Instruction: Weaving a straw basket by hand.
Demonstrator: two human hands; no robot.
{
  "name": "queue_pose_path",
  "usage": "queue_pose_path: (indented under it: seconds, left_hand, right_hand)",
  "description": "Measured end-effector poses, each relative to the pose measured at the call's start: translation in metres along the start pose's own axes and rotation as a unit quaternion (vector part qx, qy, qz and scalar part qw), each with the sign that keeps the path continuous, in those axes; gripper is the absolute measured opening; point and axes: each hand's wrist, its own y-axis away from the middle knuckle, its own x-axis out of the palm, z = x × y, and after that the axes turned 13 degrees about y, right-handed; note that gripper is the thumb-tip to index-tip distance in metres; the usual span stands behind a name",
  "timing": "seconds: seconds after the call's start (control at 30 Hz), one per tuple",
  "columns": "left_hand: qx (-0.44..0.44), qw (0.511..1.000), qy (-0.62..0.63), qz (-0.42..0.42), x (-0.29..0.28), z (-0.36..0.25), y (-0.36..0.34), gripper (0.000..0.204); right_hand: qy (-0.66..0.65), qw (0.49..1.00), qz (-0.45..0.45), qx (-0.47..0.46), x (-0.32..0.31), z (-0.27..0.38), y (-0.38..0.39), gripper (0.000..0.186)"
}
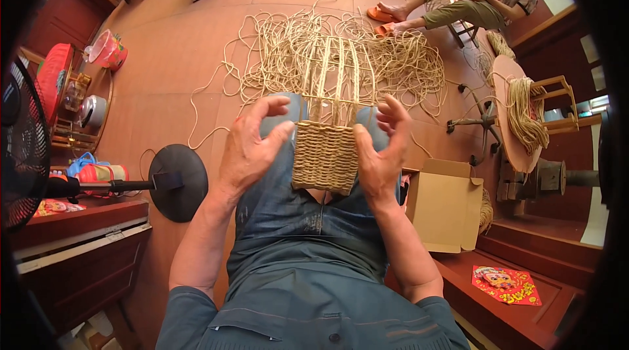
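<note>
A half-woven tan cord piece (325, 156) rests on my lap between my thighs. Its near part is a dense, tight weave, and beyond that bare pale frame rods (339, 68) reach away over the floor. At the left side of the weave, my left hand (255, 147) has its fingers curved and apart, with the thumb close to the upper left corner. My right hand (382, 153) mirrors it at the right side, fingers spread and thumb near the upper right corner. Neither hand is closed round the piece; whether the thumbs touch it I cannot tell.
A large heap of loose cord (282, 48) covers the floor ahead. Beyond it at right, a seated person (485, 2) handles a similar frame. A fan base (177, 183) stands left; an open cardboard box (445, 206) and a cord-draped round board (508, 114) are right.
</note>
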Motion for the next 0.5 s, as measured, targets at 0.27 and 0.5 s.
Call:
queue_pose_path:
  seconds: [0.27,0.5]
  left_hand:
    - [-0.087,0.994,0.037,0.061,-0.003,0.009,0.003,0.018]
    - [-0.024,0.997,-0.048,0.056,-0.012,-0.007,-0.004,0.016]
  right_hand:
    - [0.134,0.967,0.031,-0.214,0.003,0.033,0.003,0.032]
    - [0.206,0.950,0.061,-0.225,0.025,0.034,0.003,0.024]
